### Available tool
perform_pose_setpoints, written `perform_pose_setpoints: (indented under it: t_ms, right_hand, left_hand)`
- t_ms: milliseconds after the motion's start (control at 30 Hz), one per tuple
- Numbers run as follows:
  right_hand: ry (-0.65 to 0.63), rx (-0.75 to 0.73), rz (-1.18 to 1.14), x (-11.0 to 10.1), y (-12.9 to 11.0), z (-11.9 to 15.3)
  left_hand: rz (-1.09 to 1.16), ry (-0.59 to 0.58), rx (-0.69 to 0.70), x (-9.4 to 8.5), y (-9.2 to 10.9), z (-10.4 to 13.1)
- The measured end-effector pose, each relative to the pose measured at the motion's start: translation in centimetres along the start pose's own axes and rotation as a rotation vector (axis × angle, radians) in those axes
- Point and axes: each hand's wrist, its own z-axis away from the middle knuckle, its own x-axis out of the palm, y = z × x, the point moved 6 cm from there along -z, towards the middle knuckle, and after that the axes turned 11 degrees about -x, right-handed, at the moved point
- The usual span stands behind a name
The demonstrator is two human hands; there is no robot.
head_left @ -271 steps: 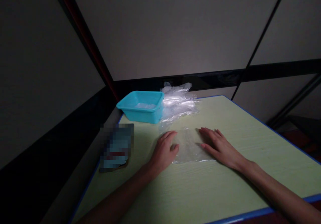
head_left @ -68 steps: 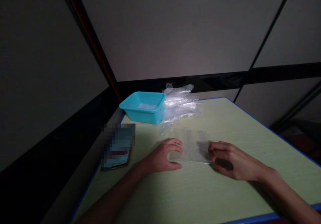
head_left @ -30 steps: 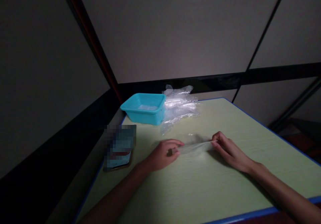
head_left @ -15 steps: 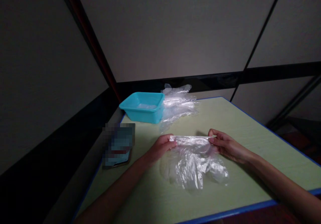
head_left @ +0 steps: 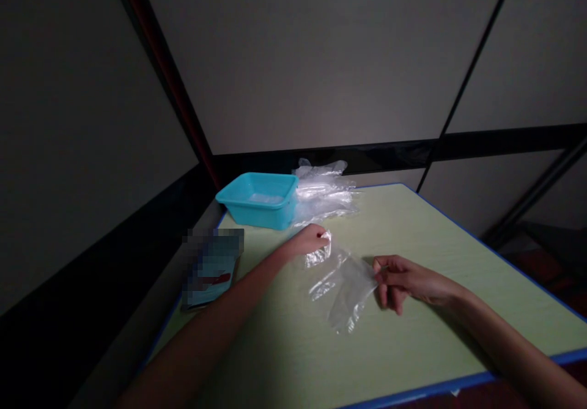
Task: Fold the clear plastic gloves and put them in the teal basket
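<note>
A clear plastic disposable glove (head_left: 351, 287) is stretched slantwise between my hands over the table. My left hand (head_left: 309, 241) is closed on its cuff end, with a crumpled shiny fold showing under the fingers. On the other side, my right hand (head_left: 398, 280) pinches the glove's edge between thumb and index finger, its other fingers curled below. Behind my left hand lies a loose heap of clear plastic gloves (head_left: 323, 195), partly hidden by a turquoise plastic basket (head_left: 261, 218) at its left.
The pale green table (head_left: 435, 244) has a blue edge and stands against a panelled wall (head_left: 302, 60). At the left edge lies a flat rectangular object (head_left: 215, 271), partly pixelated. Some whitish material (head_left: 266, 198) is inside the basket.
The glove's cuff was held straight and level between both hands; now it slants. My left hand has turned over and moved slightly up, and my right hand has shifted down.
</note>
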Motion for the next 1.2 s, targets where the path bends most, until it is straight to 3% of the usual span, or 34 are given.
perform_pose_setpoints:
  t_ms: [100, 167, 300, 367, 467, 600, 833, 1200]
  right_hand:
    - [-0.057, 0.039, 0.094, -0.3, 0.2, 0.5]
    - [-0.056, 0.039, 0.198, -1.1, 0.0, 0.9]
    - [0.189, -0.153, 0.601, -3.8, -2.5, 0.6]
    - [0.268, -0.303, 0.867, -3.8, -4.3, -0.3]
    - [0.123, -0.478, 1.182, -1.3, -5.4, -2.8]
    - [-0.05, -0.535, 1.406, 1.0, -4.0, -5.7]
    - [-0.083, -0.542, 1.567, 0.9, -1.8, -5.8]
    - [-0.009, -0.478, 1.587, 0.6, -1.4, -5.1]
  left_hand:
    - [-0.107, 0.135, 0.096, 0.1, 2.1, -0.9]
    - [-0.154, 0.238, 0.153, -0.3, 3.0, -0.2]
    - [-0.226, 0.349, 0.203, -1.7, 2.4, 3.5]
    - [-0.251, 0.379, 0.199, -2.3, 1.0, 5.6]
    - [-0.275, 0.461, 0.216, -2.8, -1.0, 8.1]
    - [-0.285, 0.541, 0.223, -2.4, -2.5, 9.5]
    - [-0.344, 0.502, 0.219, -1.6, -2.2, 9.8]
    - [-0.417, 0.418, 0.233, -0.8, -2.0, 9.7]
